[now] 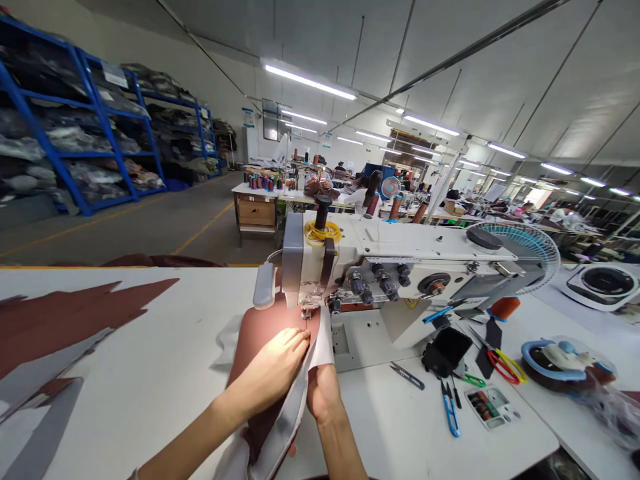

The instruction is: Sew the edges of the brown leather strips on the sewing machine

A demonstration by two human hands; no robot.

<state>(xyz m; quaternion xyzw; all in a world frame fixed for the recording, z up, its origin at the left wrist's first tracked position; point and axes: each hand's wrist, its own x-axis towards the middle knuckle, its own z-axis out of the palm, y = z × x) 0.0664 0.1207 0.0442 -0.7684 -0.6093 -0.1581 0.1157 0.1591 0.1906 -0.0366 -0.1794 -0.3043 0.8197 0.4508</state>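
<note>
A brown fabric piece with a light grey backing lies under the needle and presser foot of a white sewing machine. On top of the fabric, my left hand has its fingers bent together, gripping it near the seam edge just in front of the foot. My right hand is closed on the folded, grey-backed edge to the right; the fabric hides part of its fingers. A small lamp lights the area around the needle.
Thread snips, blue-handled snips, red-and-yellow scissors, a black box and a bobbin tray lie right of the machine. Cut brown pieces cover the table's left side. Blue shelves stand behind.
</note>
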